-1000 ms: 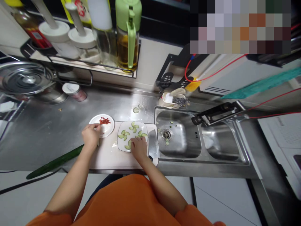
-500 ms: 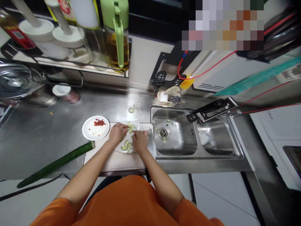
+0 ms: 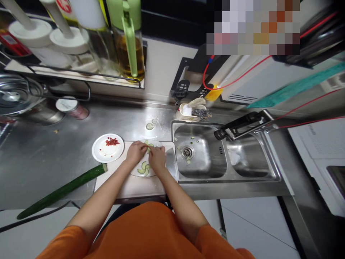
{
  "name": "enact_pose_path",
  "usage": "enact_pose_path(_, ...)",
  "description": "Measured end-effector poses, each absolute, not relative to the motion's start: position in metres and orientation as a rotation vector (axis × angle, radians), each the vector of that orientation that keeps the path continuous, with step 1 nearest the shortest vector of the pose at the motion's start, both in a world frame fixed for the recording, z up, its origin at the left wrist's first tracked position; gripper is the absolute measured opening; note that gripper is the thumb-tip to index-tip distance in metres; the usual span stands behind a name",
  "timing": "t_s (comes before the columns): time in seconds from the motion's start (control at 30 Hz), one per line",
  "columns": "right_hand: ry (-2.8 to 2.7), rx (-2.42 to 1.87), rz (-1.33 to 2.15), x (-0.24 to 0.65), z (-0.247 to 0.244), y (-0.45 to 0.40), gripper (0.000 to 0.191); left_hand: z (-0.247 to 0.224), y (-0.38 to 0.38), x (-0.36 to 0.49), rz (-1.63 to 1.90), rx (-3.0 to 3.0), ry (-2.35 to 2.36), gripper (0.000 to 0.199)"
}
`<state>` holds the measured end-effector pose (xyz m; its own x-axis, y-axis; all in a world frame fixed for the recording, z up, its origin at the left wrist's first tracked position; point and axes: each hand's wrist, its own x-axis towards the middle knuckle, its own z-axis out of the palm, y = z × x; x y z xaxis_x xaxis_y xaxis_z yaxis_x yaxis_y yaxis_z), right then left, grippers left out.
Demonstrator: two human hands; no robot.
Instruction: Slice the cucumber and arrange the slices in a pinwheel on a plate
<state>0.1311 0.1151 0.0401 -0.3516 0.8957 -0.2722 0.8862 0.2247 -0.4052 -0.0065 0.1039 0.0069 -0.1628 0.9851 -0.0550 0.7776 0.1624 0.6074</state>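
On a clear plate (image 3: pixel 134 173), cut cucumber slices (image 3: pixel 143 168) form a pinwheel near the front edge. A second group of cucumber pieces (image 3: pixel 149 142) lies toward the back, partly covered by my fingers. My left hand (image 3: pixel 136 152) reaches in from the left, its thumb and fingertips pinched over that back group. Opposite it, my right hand (image 3: pixel 157 158) is closed too, fingertips almost meeting the left ones. Whatever they pinch is too small to make out. The plate rests on a pale cutting board (image 3: pixel 118 187), with a broad knife blade (image 3: pixel 171 163) along its right side.
A white plate (image 3: pixel 100 148) of small red pieces stands left of the board. The long cucumber (image 3: pixel 61 191) lies diagonally before it. At right is a double sink (image 3: pixel 207 154) with scraps around the drain. A lidded tin (image 3: pixel 72 108) and bottle shelf (image 3: pixel 107 81) are behind.
My right hand has shifted slightly left and back, bringing its fingertips closer to those of my left hand. The cucumber pinwheel in front stays as it was. The camera view has tilted slightly.
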Motion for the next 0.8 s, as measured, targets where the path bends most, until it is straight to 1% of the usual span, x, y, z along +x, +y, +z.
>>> enact_pose_path(0.47, -2.489, -1.811, 0.801, 0.129, 0.035, 0.117, 0.035, 0.002, 0.103, -0.009, 0.619, 1.687, 1.975, 0.027)
enact_pose_path(0.8, -2.472, -1.825, 0.798, 0.128, 0.037, 0.118, 0.035, -0.005, 0.101, -0.012, 0.654, 1.688, 1.986, 0.026)
